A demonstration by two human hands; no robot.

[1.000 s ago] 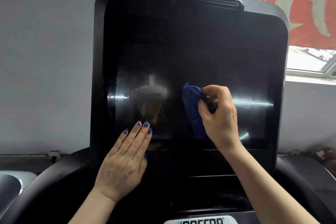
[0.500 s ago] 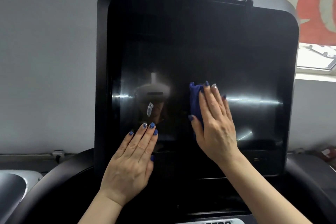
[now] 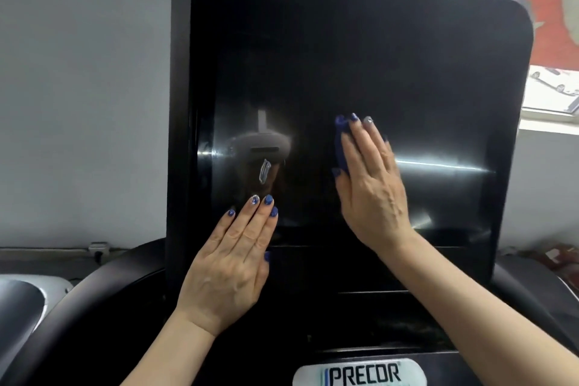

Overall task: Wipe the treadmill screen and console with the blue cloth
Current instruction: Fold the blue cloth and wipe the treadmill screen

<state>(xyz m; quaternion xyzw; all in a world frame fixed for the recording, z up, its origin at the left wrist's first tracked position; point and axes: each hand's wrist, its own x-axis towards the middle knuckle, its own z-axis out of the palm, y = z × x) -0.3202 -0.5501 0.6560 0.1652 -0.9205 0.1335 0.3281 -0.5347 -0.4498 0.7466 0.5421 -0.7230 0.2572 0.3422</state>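
A tall black treadmill console (image 3: 470, 25) fills the view, with its glossy dark screen (image 3: 423, 103) in the middle. My right hand (image 3: 372, 191) lies flat on the screen's centre with straight fingers, pressing the blue cloth (image 3: 340, 147) against the glass. Only the cloth's left edge shows beside my fingers. My left hand (image 3: 232, 269) rests flat on the lower left of the screen and the panel below it, fingers straight and together.
A grey PRECOR badge (image 3: 360, 373) sits at the bottom centre. Curved black handrails (image 3: 94, 291) run left and right of the console. A grey wall (image 3: 78, 88) stands behind, a window and red-and-white cloth (image 3: 551, 9) at the upper right.
My right hand went from pinching the bunched cloth to pressing it flat with straight fingers. My left hand has stayed in place on the lower screen.
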